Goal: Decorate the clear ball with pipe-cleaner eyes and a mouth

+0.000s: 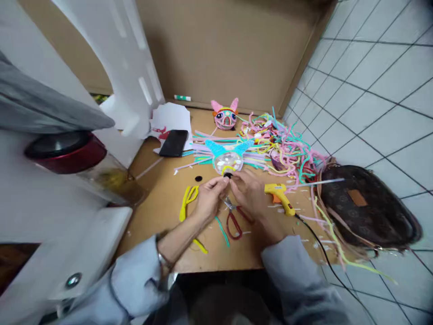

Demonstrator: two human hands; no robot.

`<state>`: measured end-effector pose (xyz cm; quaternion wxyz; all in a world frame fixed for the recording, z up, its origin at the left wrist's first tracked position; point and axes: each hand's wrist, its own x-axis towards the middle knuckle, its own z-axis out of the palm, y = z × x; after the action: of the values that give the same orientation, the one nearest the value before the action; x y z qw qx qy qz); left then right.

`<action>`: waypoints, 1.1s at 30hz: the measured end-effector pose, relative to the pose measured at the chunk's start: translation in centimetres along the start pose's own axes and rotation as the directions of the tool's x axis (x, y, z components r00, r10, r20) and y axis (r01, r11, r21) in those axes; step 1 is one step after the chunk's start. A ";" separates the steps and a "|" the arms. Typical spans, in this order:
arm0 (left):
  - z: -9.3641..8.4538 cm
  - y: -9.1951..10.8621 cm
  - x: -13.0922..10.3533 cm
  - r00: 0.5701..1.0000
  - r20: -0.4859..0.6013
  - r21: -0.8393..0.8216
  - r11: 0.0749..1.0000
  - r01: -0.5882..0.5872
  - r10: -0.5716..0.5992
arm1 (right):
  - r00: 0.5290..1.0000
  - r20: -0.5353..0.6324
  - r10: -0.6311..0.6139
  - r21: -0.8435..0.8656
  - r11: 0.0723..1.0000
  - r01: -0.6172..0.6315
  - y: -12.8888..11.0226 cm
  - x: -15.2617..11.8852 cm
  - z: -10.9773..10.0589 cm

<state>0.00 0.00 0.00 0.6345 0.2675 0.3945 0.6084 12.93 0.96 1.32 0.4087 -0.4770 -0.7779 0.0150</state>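
From the head camera, a tan worktop [162, 212] sits in a corner, with a cardboard wall behind it, a tiled wall to the right and its near edge just above the person's sleeves. The left hand [209, 196] and right hand [248, 192] meet at the centre, each grip pinched together on a small dark piece [228, 175] held against the lower front of one clear ball with blue ears [228, 158]. Open room lies to the left front, where one yellow scissors [188, 201] rests; one red scissors [234, 216] lies under the hands. To the right sit one yellow glue gun [279, 195] and one brown bag [365, 207] overhanging the edge. Behind are one pink mask figure [225, 115], one black phone [173, 142] and a pile of pipe cleaners [280, 144], too tangled to count.
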 end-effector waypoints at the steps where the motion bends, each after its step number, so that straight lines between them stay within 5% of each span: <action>1: 0.0 0.0 0.0 1.000 0.008 0.009 1.000 -0.002 0.002 | 1.000 0.002 0.003 0.014 1.000 -0.003 0.0 0.0 0.0; 12: 0.2 0.8 0.0 0.999 0.036 0.020 0.999 -0.038 0.037 | 0.993 -0.010 0.116 0.207 0.972 -0.111 -0.3 0.3 0.1; 20: 0.0 0.6 0.2 0.998 0.057 0.120 0.992 -0.040 0.033 | 0.951 0.152 0.270 0.401 0.862 -0.309 -0.4 0.5 0.1; 33: 0.1 1.9 0.4 0.999 0.038 0.056 0.998 0.001 -0.003 | 0.932 0.076 0.355 0.470 0.811 -0.348 -0.9 0.1 0.0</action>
<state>-1.04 0.65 1.54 0.6348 0.2964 0.3993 0.5914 12.25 0.59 1.76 0.5091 -0.4973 -0.6455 0.2771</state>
